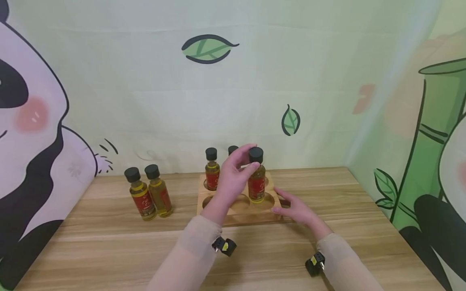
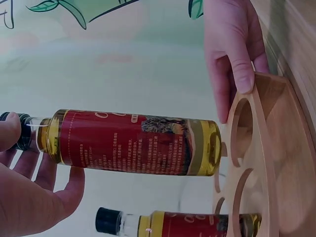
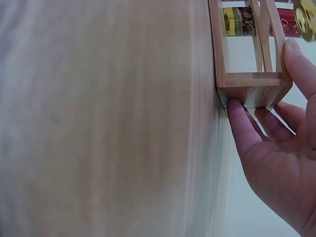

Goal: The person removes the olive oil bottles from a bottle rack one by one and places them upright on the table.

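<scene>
The left hand (image 1: 233,176) pinches the black cap of a red-labelled oil bottle (image 1: 257,184), which hangs upright over the front right hole of a wooden rack (image 1: 233,219). In the left wrist view the base of this bottle (image 2: 133,143) is just outside the rack's round hole. Thumb and fingers of the right hand (image 1: 298,210) grip the right end of the rack; the right wrist view shows the hand (image 3: 281,158) around the rack's end panel (image 3: 254,96). Another bottle (image 1: 212,173) stands in the rack's back left hole, and a black cap (image 1: 233,149) shows behind the left hand.
Two more oil bottles, one (image 1: 142,200) beside the other (image 1: 160,194), stand on the wooden table (image 1: 109,250) left of the rack. A cloth backdrop (image 1: 145,81) printed with pandas, leaves and bamboo hangs behind the table.
</scene>
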Demonstrator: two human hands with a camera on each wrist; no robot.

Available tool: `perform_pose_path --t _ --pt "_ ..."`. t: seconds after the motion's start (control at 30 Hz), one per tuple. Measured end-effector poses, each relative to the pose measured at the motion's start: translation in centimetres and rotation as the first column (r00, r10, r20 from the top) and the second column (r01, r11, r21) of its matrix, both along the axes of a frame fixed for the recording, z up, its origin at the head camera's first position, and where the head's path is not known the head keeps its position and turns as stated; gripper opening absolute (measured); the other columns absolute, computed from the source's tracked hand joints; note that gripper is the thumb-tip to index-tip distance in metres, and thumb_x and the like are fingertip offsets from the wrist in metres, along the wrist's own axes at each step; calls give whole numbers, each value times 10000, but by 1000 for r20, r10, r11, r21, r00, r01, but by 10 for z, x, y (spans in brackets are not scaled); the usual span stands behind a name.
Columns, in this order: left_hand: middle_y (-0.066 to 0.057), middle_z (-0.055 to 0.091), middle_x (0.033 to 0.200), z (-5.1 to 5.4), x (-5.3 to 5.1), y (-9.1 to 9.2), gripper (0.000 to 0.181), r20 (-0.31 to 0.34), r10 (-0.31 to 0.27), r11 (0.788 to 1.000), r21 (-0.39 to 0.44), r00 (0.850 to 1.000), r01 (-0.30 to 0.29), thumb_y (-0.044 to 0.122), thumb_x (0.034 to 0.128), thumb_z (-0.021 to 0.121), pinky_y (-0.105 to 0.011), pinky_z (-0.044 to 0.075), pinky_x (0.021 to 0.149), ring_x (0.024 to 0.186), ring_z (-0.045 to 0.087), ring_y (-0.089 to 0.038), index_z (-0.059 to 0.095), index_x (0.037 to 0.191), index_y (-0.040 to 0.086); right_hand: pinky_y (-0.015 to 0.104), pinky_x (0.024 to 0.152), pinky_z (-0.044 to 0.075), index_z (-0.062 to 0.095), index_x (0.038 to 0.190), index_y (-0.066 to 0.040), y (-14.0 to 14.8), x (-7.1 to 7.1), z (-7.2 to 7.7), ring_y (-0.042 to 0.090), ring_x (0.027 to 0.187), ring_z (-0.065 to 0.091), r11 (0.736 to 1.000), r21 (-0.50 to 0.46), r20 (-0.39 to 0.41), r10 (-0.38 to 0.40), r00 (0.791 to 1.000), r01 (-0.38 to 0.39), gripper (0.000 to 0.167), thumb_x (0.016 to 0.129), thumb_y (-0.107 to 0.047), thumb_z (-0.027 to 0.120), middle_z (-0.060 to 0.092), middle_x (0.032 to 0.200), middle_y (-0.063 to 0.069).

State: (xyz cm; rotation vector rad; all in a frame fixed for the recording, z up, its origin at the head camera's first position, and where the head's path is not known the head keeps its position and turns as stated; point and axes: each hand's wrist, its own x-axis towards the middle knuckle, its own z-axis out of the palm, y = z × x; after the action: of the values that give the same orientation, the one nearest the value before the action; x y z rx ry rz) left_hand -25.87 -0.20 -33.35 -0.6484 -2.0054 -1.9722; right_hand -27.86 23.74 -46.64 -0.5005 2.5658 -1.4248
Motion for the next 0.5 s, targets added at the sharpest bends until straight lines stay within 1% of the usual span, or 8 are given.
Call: perform_pose_path --t 0.1,0.2,0.3,0.4,0.5 --pt "-104 679 1130 0 3 -7 433 -4 10 1000 -23 1000 -10 34 917 694 -442 515 943 1049 640 -233 607 1333 120 565 1057 382 277 1547 -20 0 0 0 458 1303 451 1000 2 -1 -4 1000 4 797 929 -266 716 327 1534 269" --pt "-90 689 1121 -3 5 -15 426 -6 22 999 -32 1000 -22 53 920 697 -445 502 956 1057 642 -216 611 1329 133 569 1062 373 280 1546 -21 -1 1 1 456 1305 449 1000 9 -3 -10 1000 10 789 932 -258 714 333 1530 273" --pt "-91 699 1114 -6 5 -22 430 -3 35 999 -13 999 -35 52 911 706 -445 498 950 1045 648 -212 618 1323 136 567 1070 364 280 1547 -22 -1 1 2 451 1308 447 1000 19 -6 -12 1000 12 793 931 -265 715 337 1526 276" --pt "-107 706 1081 -7 7 -29 438 -4 47 999 13 999 -47 19 899 708 -445 501 926 1003 654 -220 624 1316 126 564 1058 380 274 1545 -11 -2 2 2 457 1300 453 1000 12 -18 -6 1000 6 789 931 -240 714 337 1518 291" --pt "-124 704 1077 -6 9 -35 450 -19 66 998 20 998 -66 -15 887 709 -435 508 902 983 657 -232 621 1315 94 568 1040 399 268 1540 8 -3 4 2 468 1291 458 1000 -9 -30 4 1000 -5 777 932 -186 712 334 1514 301"
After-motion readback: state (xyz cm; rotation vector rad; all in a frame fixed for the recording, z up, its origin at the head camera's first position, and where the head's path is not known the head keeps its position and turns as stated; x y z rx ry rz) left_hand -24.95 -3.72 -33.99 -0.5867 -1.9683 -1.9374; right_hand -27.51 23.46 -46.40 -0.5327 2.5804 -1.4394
